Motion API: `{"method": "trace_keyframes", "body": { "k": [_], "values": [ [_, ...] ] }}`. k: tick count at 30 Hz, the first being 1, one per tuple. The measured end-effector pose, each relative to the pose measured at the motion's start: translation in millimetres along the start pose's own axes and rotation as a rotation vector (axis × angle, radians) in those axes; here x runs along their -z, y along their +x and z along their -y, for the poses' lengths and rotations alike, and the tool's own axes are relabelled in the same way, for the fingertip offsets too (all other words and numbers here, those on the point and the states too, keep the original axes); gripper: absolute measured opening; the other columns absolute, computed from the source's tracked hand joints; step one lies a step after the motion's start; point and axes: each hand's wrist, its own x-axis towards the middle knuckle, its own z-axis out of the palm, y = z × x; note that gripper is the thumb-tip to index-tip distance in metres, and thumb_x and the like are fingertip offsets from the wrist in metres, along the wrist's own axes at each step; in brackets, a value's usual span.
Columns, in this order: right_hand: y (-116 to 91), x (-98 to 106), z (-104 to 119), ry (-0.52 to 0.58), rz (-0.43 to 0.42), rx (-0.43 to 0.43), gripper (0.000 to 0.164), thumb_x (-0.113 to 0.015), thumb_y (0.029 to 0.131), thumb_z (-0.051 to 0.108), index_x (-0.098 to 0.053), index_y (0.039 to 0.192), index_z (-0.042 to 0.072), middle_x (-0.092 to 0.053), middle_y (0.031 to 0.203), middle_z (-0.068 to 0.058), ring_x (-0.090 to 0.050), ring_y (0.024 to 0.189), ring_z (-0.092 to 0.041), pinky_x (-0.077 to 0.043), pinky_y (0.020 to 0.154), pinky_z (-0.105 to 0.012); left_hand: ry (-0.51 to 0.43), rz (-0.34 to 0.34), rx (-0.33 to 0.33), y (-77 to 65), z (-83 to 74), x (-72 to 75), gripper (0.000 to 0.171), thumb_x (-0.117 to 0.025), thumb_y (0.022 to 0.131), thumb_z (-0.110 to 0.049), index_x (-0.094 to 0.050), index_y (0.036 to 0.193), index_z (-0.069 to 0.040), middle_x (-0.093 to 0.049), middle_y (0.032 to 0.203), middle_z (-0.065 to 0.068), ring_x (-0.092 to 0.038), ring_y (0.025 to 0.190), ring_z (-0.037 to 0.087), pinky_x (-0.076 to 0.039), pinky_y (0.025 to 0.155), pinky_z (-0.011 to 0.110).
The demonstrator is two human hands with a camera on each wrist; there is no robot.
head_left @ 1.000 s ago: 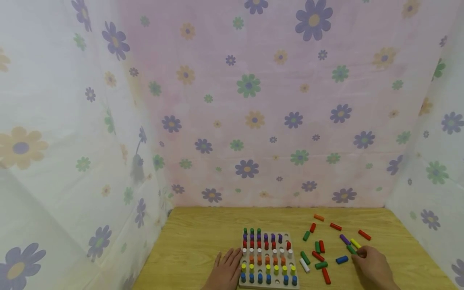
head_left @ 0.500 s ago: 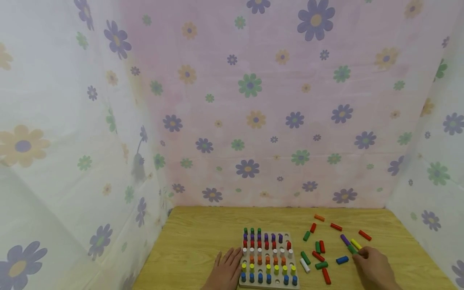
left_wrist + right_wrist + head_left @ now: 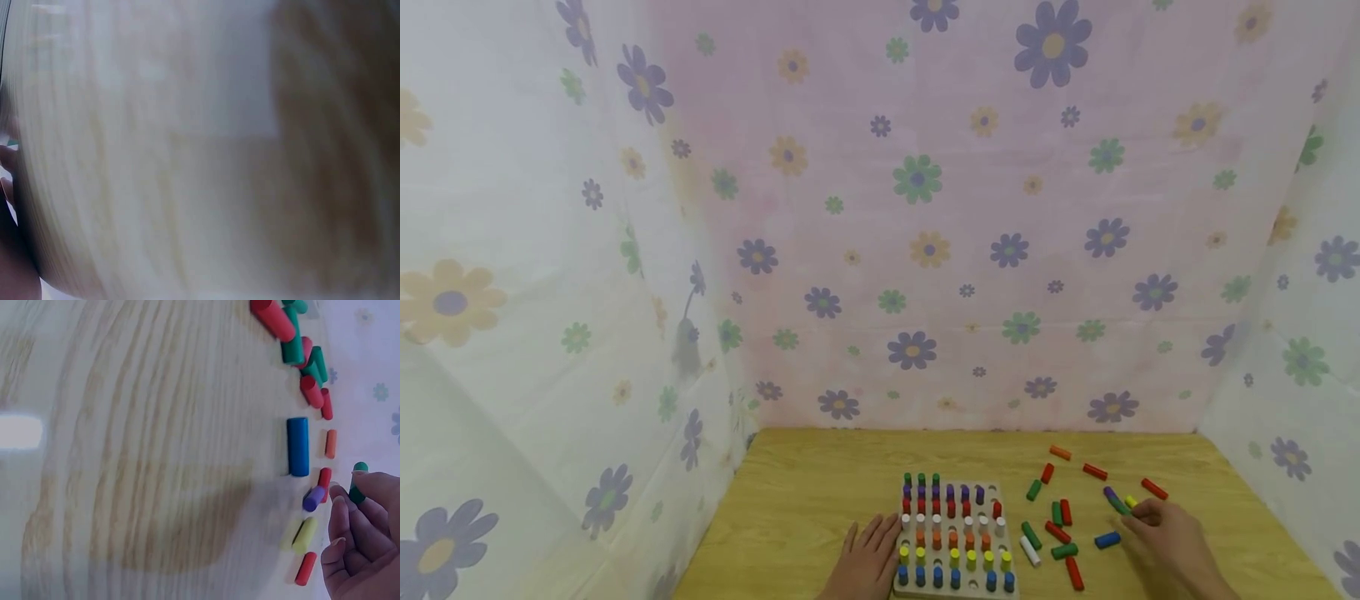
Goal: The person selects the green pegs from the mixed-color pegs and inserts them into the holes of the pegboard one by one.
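Note:
In the head view my right hand (image 3: pixel 1172 537) pinches a green peg (image 3: pixel 1120 506) between thumb and fingers. The right wrist view shows that green peg (image 3: pixel 359 467) raised at the fingertips, over the tabletop. Close by lie a purple peg (image 3: pixel 1108 492), a yellow peg (image 3: pixel 1132 502) partly behind the fingers, and a blue peg (image 3: pixel 1107 541). My left hand (image 3: pixel 867 560) rests flat with spread fingers, its fingertips at the left edge of a wooden pegboard (image 3: pixel 955 592). Rows of green, purple, red, white, orange, yellow and blue pegs stand upright in the board, with some bare holes.
Loose pegs lie scattered right of the board, among them a white peg (image 3: pixel 1030 551), an orange peg (image 3: pixel 1060 452) and several red and green ones. Flowered sheets (image 3: pixel 962 208) enclose the wooden table (image 3: pixel 820 467) at the back and sides. The left wrist view is mostly blurred.
My right hand has lifted the green peg slightly and shifted a little left and away from me, now covering more of the yellow peg. The left hand stays still.

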Motion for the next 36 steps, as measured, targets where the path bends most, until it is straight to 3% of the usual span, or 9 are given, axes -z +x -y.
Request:
{"method": "trace_keyframes", "body": {
  "k": [7,18,25,36],
  "values": [
    [-2.0,-6.1,19.4,0.101,-0.011,0.013,0.021,-0.076,0.093,0.019,-0.073,0.096,-0.002,-0.075,0.088,-0.006,-0.071,0.079,-0.021,-0.056,0.062,-0.028,-0.005,0.003,0.001,0.2,-0.4,-0.9,0.061,-0.022,0.112,-0.050,-0.042,0.158,-0.016,-0.040,0.163,0.000,-0.034,0.150,0.030,-0.022,0.117,0.068],
    [-2.0,-16.0,46.0,0.176,-0.006,0.032,0.023,-0.077,0.093,0.021,-0.072,0.100,-0.001,-0.075,0.092,-0.008,-0.072,0.083,-0.021,-0.058,0.065,-0.029,0.005,-0.011,-0.003,-1.0,-5.0,2.5,0.059,-0.025,0.112,-0.048,-0.043,0.158,-0.015,-0.041,0.162,0.000,-0.035,0.149,0.031,-0.023,0.117,0.067],
    [-4.3,-24.7,60.0,0.214,0.020,0.016,0.025,-0.077,0.094,0.023,-0.072,0.103,0.000,-0.076,0.093,-0.009,-0.072,0.083,-0.023,-0.058,0.065,-0.031,-0.004,0.020,0.008,-0.5,-4.6,1.1,0.060,-0.026,0.112,-0.050,-0.043,0.158,-0.016,-0.040,0.162,-0.001,-0.036,0.150,0.031,-0.023,0.116,0.068],
    [-4.0,-34.9,80.4,0.266,0.028,0.077,0.023,-0.076,0.094,0.021,-0.073,0.105,0.001,-0.075,0.093,-0.008,-0.071,0.086,-0.024,-0.056,0.067,-0.027,0.017,0.016,0.029,0.6,-2.9,-1.2,0.061,-0.024,0.111,-0.053,-0.044,0.157,-0.018,-0.041,0.162,-0.003,-0.036,0.150,0.029,-0.024,0.117,0.065]
  ]
}}
